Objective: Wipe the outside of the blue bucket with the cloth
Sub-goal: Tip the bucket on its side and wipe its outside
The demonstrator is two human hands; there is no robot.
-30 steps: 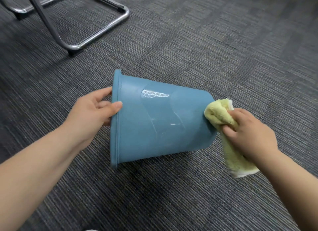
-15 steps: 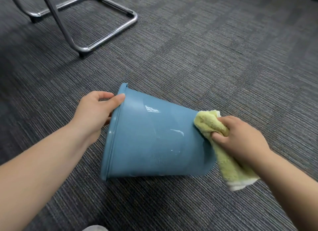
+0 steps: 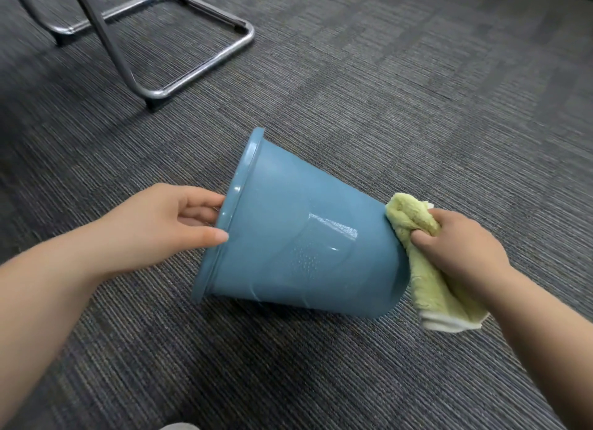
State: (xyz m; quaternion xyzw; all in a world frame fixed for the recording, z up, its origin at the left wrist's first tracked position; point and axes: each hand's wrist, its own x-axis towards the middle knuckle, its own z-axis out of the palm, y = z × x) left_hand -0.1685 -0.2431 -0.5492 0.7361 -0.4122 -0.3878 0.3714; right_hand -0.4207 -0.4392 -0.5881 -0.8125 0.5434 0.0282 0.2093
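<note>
Left hand: fingers hooked inside the rim, thumb flat on the outer wall, gripping the bucket.
Bucket: on its side on the carpet, centre, mouth toward 9 o'clock, base toward 3.
Handling: likely light, stiff, slick plastic, apt to roll; the rim looks the surest hold.
Cloth: soft, bunched against the base edge.
Right hand: fingers closed round the cloth.
Around: chair frame at 11 o'clock, well apart, not in the way.
</note>
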